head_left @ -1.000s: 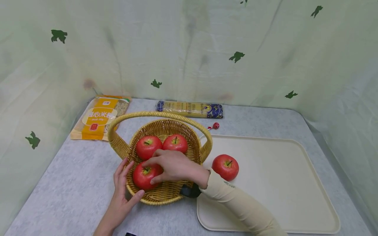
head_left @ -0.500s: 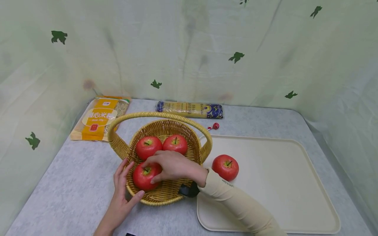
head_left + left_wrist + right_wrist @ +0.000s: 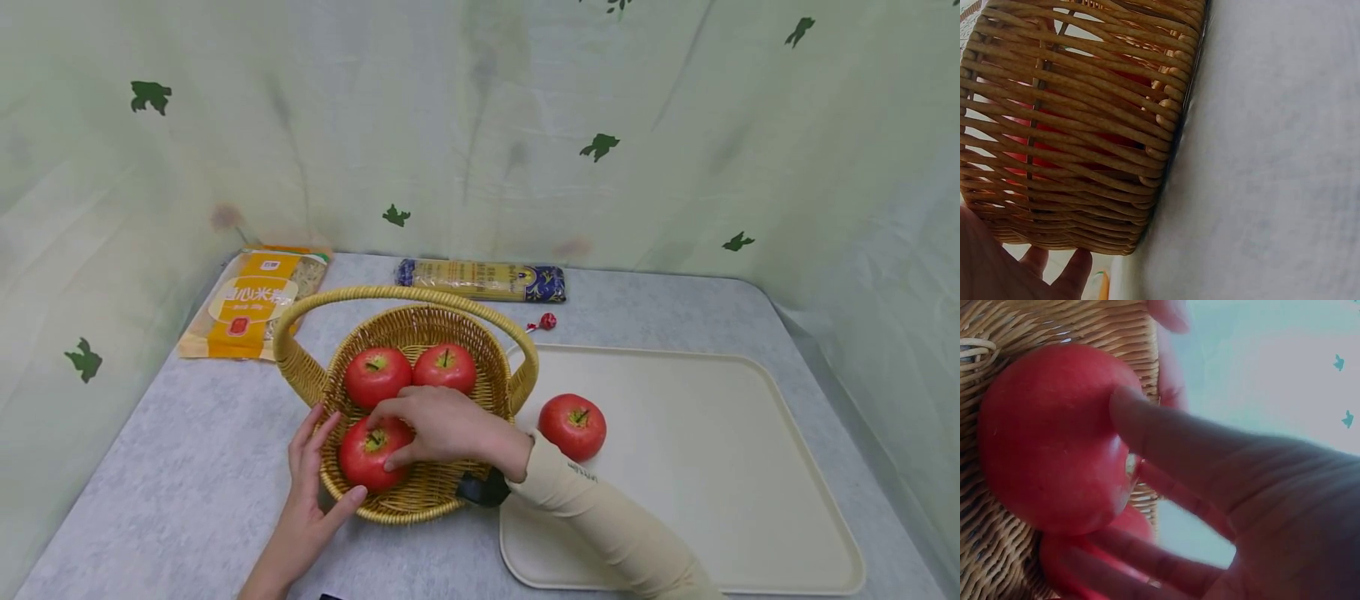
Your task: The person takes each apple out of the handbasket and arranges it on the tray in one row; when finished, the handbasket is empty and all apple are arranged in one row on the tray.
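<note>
In the head view, my right hand (image 3: 450,427) reaches into a round wicker basket (image 3: 408,515) and grips the front red apple (image 3: 358,458) with thumb and fingers. The right wrist view shows the thumb pressed on that apple (image 3: 1054,437) close up. Two more red apples, one at back left (image 3: 377,379) and one at back right (image 3: 444,365), sit behind it in the basket. My left hand (image 3: 306,492) spreads along the basket's left front side, thumb at the rim and fingers fairly straight against it. In the left wrist view its fingers (image 3: 1075,269) touch the woven wall (image 3: 1085,137).
A beige tray (image 3: 697,467) lies right of the basket, with a fourth red apple (image 3: 573,427) near its left edge. Behind are a yellow food packet (image 3: 251,304), a long packet of noodles (image 3: 480,279) and a red lollipop (image 3: 548,321). The basket's tall handle (image 3: 408,292) arches over it.
The gripped apple has shifted very slightly toward the front of the basket, with the right fingers moving along with it. The left hand and basket have stayed in place.
</note>
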A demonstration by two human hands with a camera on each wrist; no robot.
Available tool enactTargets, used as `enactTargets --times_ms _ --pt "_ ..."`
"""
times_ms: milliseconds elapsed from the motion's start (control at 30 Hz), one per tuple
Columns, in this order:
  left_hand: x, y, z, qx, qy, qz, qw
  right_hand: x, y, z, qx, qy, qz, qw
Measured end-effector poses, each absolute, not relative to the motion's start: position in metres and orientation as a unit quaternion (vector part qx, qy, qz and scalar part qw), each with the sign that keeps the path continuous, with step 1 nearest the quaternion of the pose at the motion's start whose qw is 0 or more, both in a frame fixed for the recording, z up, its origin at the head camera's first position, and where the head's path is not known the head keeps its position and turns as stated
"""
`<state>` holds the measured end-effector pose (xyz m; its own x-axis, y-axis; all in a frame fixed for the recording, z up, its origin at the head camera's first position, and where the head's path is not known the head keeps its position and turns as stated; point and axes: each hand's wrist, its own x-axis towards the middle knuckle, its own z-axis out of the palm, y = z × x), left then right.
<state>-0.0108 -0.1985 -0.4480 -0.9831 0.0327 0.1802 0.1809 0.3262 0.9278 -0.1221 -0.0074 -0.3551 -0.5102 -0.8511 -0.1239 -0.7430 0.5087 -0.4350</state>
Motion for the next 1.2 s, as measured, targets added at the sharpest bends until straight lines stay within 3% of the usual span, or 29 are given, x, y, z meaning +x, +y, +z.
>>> enactTargets --times_ms 233,767,1200 --pt "-0.011 -0.199 -0.446 -0.061 -0.814 -0.575 0.053 -0.130 -0.005 -0.361 -0.496 0.814 -0.213 0.217" --pt "-0.012 -0.199 -0.447 -0.062 -0.812 -0.578 0.054 -0.139 -0.014 -0.368 -0.517 0.773 -0.240 0.279" --pt "-0.011 -0.199 -0.447 -0.056 -0.817 -0.572 0.051 -0.137 -0.010 -0.365 -0.499 0.781 -0.232 0.295"
